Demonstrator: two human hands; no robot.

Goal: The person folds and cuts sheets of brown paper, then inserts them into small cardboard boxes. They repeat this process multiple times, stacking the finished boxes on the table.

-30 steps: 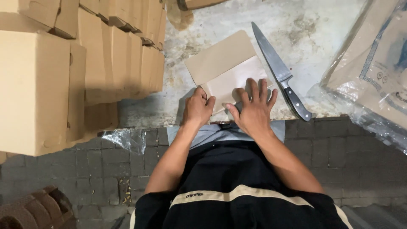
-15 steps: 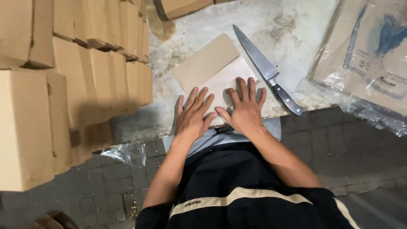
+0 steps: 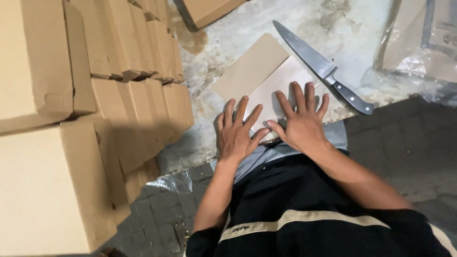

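i see a row of folded brown cardboard boxes (image 3: 138, 62) stacked along the left, with a bigger box (image 3: 50, 185) close at the lower left and another box corner (image 3: 209, 9) at the top edge. a kitchen knife (image 3: 323, 69) lies just right of the work, blade toward the upper left, black handle toward the lower right, its handle near my right fingertips but apart from them. clear plastic wrapping over flat cardboard (image 3: 419, 43) sits at the upper right. nothing lies between my hands and the sheet.

the surface is a stained, blotchy pale slab (image 3: 362, 28), and below its edge the floor (image 3: 404, 143) is dark paving blocks.

the flat cardboard sheet (image 3: 252, 71) lies on the slab in front of me, its long axis running from lower left to upper right, the brown part farther off and a paler part (image 3: 281, 90) nearer. my left hand (image 3: 235, 135) and right hand (image 3: 297, 123) both lie palm down on its near end, fingers spread apart and flat, gripping nothing, thumbs nearly meeting
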